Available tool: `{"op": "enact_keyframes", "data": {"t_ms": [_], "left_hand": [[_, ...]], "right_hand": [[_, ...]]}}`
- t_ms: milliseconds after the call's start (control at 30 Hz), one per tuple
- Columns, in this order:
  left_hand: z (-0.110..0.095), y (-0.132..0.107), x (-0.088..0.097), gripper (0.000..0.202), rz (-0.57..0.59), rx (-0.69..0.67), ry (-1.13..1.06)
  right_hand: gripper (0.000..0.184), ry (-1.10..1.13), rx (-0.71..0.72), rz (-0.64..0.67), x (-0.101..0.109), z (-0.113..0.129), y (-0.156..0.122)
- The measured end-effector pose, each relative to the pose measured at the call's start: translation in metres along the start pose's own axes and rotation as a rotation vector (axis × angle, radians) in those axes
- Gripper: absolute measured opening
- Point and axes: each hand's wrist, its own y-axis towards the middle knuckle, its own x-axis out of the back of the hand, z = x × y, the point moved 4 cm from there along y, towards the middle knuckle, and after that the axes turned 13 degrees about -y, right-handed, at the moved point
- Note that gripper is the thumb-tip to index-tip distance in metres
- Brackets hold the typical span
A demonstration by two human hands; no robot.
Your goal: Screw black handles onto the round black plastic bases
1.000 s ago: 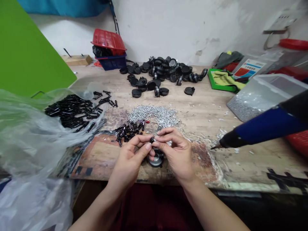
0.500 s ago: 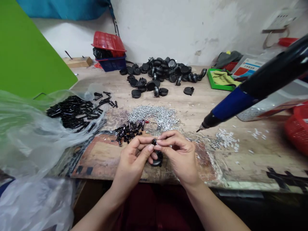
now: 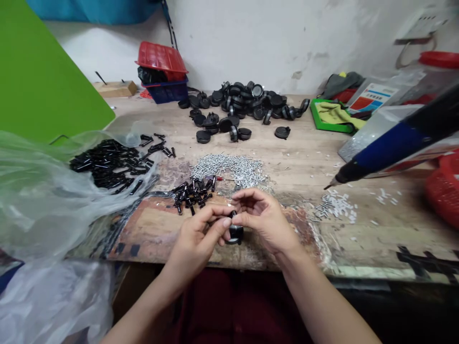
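Near the front edge of the bench, my left hand [image 3: 201, 234] pinches a small black part [image 3: 233, 213] between thumb and finger. My right hand [image 3: 265, 222] meets it from the other side, its thumb against the part and its fingers curled above. Directly beneath the fingertips is a black round piece [image 3: 235, 234], partly covered by my left fingers; whether it is joined to the small part I cannot tell. Just beyond my left hand lies a small heap of shiny black stems [image 3: 192, 195]. Silver screws [image 3: 229, 168] are spread farther back.
A pen-shaped screwdriver [image 3: 380, 145] juts in from the right above white plastic pieces [image 3: 339, 205]. Black round parts [image 3: 240, 102] are piled by the wall. At left, a clear bag [image 3: 46, 200] holds more black stems. A red basket [image 3: 444, 191] stands at the right edge.
My right index finger has lifted slightly away from its thumb, opening a gap above the small part. The screwdriver has swung to the right, and the view has shifted a little.
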Motion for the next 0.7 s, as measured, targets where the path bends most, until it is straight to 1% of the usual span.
{"op": "enact_keyframes", "data": {"t_ms": [67, 133, 167, 233, 300, 333, 400, 500, 600, 700], "left_hand": [[0.005, 0.002, 0.003, 0.016, 0.035, 0.06, 0.014], [0.011, 0.004, 0.008, 0.017, 0.026, 0.065, 0.099], [0.013, 0.005, 0.01, 0.016, 0.021, 0.028, 0.179], [0.017, 0.006, 0.012, 0.011, 0.041, -0.096, 0.379], [0.023, 0.006, 0.009, 0.011, 0.084, -0.201, 0.557], [0.027, 0.006, 0.007, 0.013, 0.099, -0.224, 0.625], [0.035, 0.004, 0.002, 0.016, 0.112, -0.232, 0.734], [0.042, 0.001, -0.008, 0.018, 0.126, -0.252, 0.879], [0.044, -0.002, -0.016, 0.018, 0.117, -0.297, 0.998], [0.043, -0.003, -0.02, 0.017, 0.096, -0.347, 1.069]], "right_hand": [[0.036, -0.037, -0.029, 0.054, 0.004, -0.002, -0.001], [0.032, -0.162, -0.01, 0.032, 0.012, -0.003, -0.004], [0.027, -0.28, 0.018, 0.0, 0.017, -0.004, -0.007], [0.02, -0.571, 0.074, -0.032, 0.024, -0.007, -0.013], [0.021, -0.798, 0.104, 0.011, 0.025, -0.016, -0.018], [0.023, -0.852, 0.112, 0.048, 0.024, -0.022, -0.021], [0.028, -0.879, 0.122, 0.084, 0.022, -0.034, -0.024], [0.029, -0.845, 0.125, 0.037, 0.021, -0.044, -0.025], [0.027, -0.771, 0.11, -0.006, 0.021, -0.046, -0.024], [0.026, -0.716, 0.112, -0.023, 0.023, -0.045, -0.024]]}}
